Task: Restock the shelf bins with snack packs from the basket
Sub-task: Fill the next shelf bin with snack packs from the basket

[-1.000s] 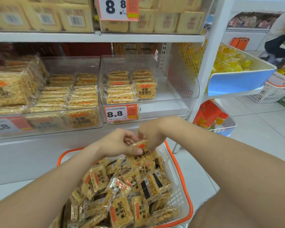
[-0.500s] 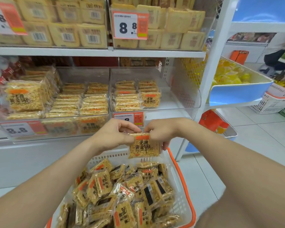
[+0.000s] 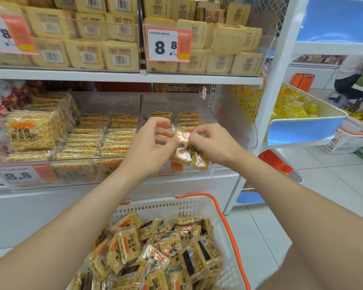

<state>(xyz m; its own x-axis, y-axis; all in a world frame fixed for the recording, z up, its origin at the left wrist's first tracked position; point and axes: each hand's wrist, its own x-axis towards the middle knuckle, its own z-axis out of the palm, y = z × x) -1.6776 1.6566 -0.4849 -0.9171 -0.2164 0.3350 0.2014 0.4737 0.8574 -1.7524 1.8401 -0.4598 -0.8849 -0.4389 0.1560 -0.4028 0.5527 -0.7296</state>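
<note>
Both hands hold one golden snack pack (image 3: 189, 153) in clear wrap, raised in front of the right clear shelf bin (image 3: 235, 130). My left hand (image 3: 149, 147) pinches its top left edge and my right hand (image 3: 210, 143) pinches its top right edge. The pack hangs tilted below my fingers. Low stacks of the same packs (image 3: 187, 118) lie at the back of that bin, partly hidden by my hands. Below stands a white basket with an orange rim (image 3: 222, 208), filled with several more packs (image 3: 155, 252).
The left clear bin (image 3: 96, 139) holds fuller rows of the same packs. Price tags (image 3: 25, 174) line the bin fronts. An upper shelf (image 3: 113, 76) carries pale boxed snacks. A blue-and-white bin of yellow items (image 3: 302, 126) juts out right. A person (image 3: 352, 80) crouches far right.
Both hands lifted the pack out of the basket and up to the level of the right shelf bin. The camera tilted up, showing more of the shelves.
</note>
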